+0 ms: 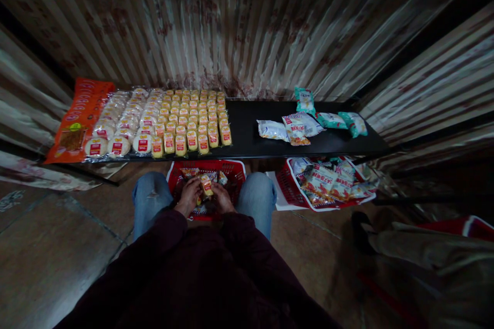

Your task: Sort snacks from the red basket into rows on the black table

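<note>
Both my hands are down in a red basket [235, 170] that rests between my knees. My left hand [188, 196] curls over packets inside it, fingers bent. My right hand [223, 196] is closed on a small yellow cake packet [206, 185], which stands up between the two hands. More packets lie in the basket under my fingers. In front, a black shelf [247, 133] carries neat rows of the same yellow cake packets [193, 118] and round white cake packets [123, 123].
An orange snack bag [79, 118] lies at the shelf's left end. Loose white and green packets [309, 123] sit on its right part. A second red basket [287, 187] full of packets stands on the floor at right. Curtains hang behind.
</note>
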Available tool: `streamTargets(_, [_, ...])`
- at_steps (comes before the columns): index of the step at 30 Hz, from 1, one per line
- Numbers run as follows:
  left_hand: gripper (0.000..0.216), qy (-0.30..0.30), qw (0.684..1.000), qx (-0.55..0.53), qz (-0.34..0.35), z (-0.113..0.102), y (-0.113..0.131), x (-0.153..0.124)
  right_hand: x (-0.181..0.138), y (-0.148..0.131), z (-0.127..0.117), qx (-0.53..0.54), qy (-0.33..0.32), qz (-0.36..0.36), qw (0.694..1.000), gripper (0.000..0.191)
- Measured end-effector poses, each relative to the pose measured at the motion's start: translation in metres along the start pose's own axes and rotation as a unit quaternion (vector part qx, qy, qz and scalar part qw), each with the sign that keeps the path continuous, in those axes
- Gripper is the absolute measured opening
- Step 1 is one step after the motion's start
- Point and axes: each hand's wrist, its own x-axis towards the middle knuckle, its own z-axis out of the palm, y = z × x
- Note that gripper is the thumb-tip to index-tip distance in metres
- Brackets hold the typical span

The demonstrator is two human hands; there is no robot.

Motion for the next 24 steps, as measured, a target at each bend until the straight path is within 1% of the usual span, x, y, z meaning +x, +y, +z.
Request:
streamTargets(3, [0.026, 0.007, 1.000, 0.009, 0.010, 0.002, -0.001, 0.000, -0.001, -0.001, 0.000, 0.008, 0.012, 0.002, 1.000, 0.037])
streamTargets(9, [0.024, 0.024, 0.999, 0.019, 0.030, 0.006, -0.003, 0.001, 0.000, -0.001, 0.000, 0.025, 0.014, 0.010, 1.000, 0.037])
streamTargets(14, [0.023, 0.053, 0.998, 0.011, 0.025, 0.010, -0.005, 0.000, 0.005, 0.003, -0.005, 0.018, 0.015, 0.006, 1.000, 0.030])
streamTargets(17, [0.025, 0.050, 0.998, 0.023, 0.027, 0.010, -0.007, 0.000, 0.007, 0.005, -0.006, 0.037, 0.020, 0.006, 0.999, 0.029])
streamTargets(20, [0.029, 0.036, 0.998, 0.032, 0.032, 0.009, -0.010, 0.001, 0.007, 0.006, -0.005, 0.038, 0.022, -0.011, 0.999, 0.030])
streamTargets(24, [0.031, 0.035, 0.998, 0.037, 0.032, 0.009, -0.012, 0.000, 0.006, 0.004, -0.003, 0.044, 0.020, -0.025, 0.999, 0.034])
